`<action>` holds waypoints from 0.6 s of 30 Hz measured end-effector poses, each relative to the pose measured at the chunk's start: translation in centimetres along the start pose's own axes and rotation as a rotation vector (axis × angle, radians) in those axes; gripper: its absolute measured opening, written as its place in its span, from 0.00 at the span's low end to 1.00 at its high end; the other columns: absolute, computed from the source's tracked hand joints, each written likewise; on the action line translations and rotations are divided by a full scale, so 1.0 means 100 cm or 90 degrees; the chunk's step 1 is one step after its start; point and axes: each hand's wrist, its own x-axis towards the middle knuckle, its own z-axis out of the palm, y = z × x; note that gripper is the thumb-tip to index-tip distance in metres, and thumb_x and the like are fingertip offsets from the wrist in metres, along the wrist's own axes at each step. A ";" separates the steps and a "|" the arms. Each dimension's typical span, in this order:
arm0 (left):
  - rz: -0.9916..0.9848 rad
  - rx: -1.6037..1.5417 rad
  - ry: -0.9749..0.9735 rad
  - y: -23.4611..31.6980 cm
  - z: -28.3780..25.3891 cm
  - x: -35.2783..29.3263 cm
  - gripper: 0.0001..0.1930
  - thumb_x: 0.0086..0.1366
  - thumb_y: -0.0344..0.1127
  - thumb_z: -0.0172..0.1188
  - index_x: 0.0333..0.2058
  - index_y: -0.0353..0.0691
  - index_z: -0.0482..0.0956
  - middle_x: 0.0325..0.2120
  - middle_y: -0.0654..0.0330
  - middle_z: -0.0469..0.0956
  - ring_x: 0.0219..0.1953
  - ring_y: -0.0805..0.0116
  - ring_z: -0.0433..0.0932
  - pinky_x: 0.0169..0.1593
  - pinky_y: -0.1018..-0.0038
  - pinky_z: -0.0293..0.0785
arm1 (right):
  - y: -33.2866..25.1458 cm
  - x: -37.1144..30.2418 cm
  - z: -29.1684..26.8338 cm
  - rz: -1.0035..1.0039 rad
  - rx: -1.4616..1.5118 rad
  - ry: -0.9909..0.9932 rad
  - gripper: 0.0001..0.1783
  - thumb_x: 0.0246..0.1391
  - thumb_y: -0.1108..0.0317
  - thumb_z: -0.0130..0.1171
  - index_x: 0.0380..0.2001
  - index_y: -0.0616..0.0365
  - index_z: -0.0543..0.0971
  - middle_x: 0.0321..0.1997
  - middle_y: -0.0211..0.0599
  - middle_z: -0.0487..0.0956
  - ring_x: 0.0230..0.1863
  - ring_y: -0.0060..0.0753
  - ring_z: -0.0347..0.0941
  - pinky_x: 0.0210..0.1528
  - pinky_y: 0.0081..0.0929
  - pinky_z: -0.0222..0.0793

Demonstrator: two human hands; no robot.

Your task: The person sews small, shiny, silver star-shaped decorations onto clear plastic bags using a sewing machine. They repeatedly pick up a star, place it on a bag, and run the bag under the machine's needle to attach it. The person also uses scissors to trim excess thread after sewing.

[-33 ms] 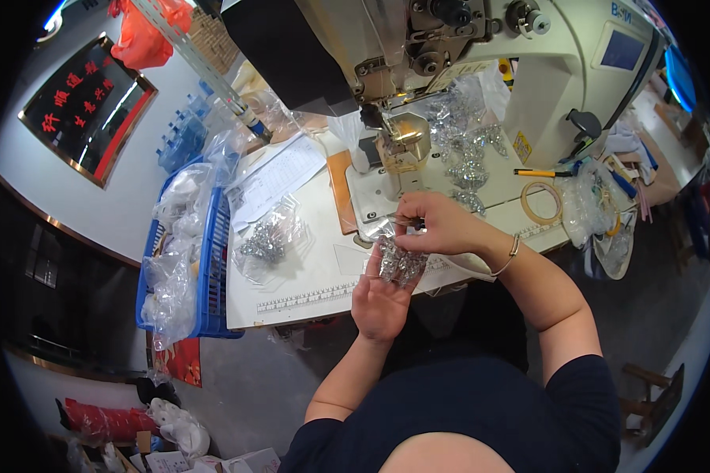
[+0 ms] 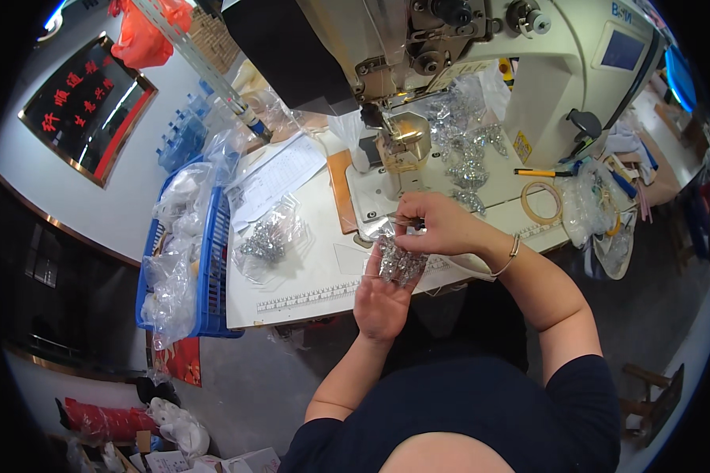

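Observation:
A sparkling silver sequined piece with clear film point(image 2: 401, 264) is held over the front edge of the white sewing table point(image 2: 308, 272). My left hand point(image 2: 381, 306) supports it from below, palm up, fingers partly hidden behind it. At its upper edge my right hand point(image 2: 438, 225) is closed in a pinch round a small dark metal tool point(image 2: 415, 224); its kind is mostly hidden by the fingers. Just beyond my hands stands the sewing machine head point(image 2: 402, 146). More silver pieces point(image 2: 469, 169) lie right of the needle area, and a pile of clear-edged ones point(image 2: 270, 240) rests at the left.
A blue basket point(image 2: 213, 276) with clear plastic bags hugs the table's left side. Paper sheets point(image 2: 280, 177), an orange-brown strip point(image 2: 341, 191) and a printed ruler point(image 2: 304, 299) are on the tabletop. A tape roll point(image 2: 541, 202) and a yellow cutter point(image 2: 535, 173) lie right.

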 end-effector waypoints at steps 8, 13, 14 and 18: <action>0.082 0.192 0.110 -0.009 -0.004 0.005 0.24 0.65 0.21 0.47 0.59 0.37 0.57 0.52 0.53 0.68 0.52 0.62 0.72 0.56 0.62 0.71 | -0.003 -0.003 0.002 -0.001 -0.043 -0.016 0.10 0.41 0.65 0.65 0.24 0.59 0.77 0.27 0.36 0.74 0.31 0.33 0.72 0.35 0.27 0.66; 0.109 0.273 0.102 -0.008 -0.008 0.004 0.23 0.64 0.22 0.49 0.58 0.38 0.61 0.52 0.53 0.68 0.52 0.61 0.72 0.55 0.61 0.71 | -0.011 -0.002 0.003 0.010 -0.006 0.000 0.13 0.41 0.62 0.68 0.26 0.58 0.77 0.28 0.34 0.74 0.31 0.29 0.71 0.34 0.26 0.66; 0.114 0.292 0.097 -0.008 -0.010 0.005 0.22 0.64 0.22 0.49 0.58 0.39 0.62 0.52 0.54 0.68 0.52 0.61 0.72 0.55 0.60 0.71 | -0.012 -0.002 0.006 0.017 -0.009 0.008 0.14 0.41 0.61 0.69 0.27 0.58 0.77 0.28 0.33 0.74 0.31 0.28 0.70 0.33 0.25 0.66; 0.114 0.294 0.089 -0.008 -0.016 0.005 0.22 0.64 0.22 0.49 0.57 0.39 0.62 0.52 0.54 0.68 0.52 0.61 0.72 0.55 0.60 0.71 | -0.010 0.000 0.010 0.065 0.032 0.008 0.15 0.39 0.62 0.70 0.28 0.57 0.77 0.28 0.28 0.74 0.30 0.22 0.68 0.31 0.20 0.65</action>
